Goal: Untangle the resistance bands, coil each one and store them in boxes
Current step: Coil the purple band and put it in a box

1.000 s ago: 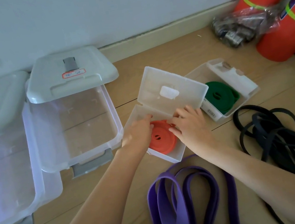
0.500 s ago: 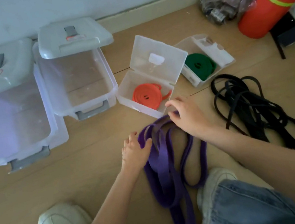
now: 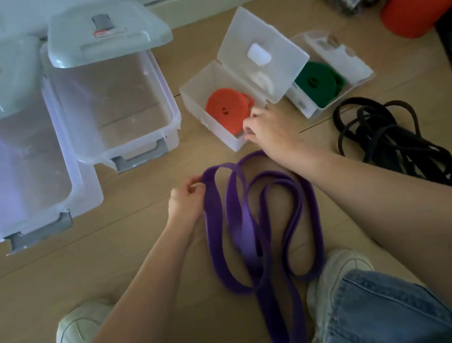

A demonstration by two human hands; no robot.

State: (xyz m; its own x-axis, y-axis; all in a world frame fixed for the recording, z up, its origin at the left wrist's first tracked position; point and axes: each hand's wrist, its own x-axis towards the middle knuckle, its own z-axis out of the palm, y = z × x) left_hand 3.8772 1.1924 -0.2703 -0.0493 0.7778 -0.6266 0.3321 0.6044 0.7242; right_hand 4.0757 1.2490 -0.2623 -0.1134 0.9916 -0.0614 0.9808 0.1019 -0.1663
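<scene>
The orange band [image 3: 225, 108] is coiled and sits in the small clear box [image 3: 198, 91] just ahead of the right hand [image 3: 267, 127]; the green band [image 3: 319, 80] lies coiled in a second small box [image 3: 350, 58] further to that hand's right. So two bands are stored, and the step in hand looks like the start of work on the purple band [image 3: 257, 220].

The left hand [image 3: 187, 200] pinches the near-left loop of the purple band, fingers curled round its edge. The right hand rests at the front corner of the orange band's box, fingers bent; whether it is gripping the box wall or tucking in the band's loose end I cannot tell from this angle.

The purple band lies in crossed loops on the floor between the two forearms, running back toward the shoes. The black bands [image 3: 394, 141] are heaped to the right of the right forearm.

Next, the right hand needs to come off the box and take the purple band, so the loops can be pulled apart before coiling.
</scene>
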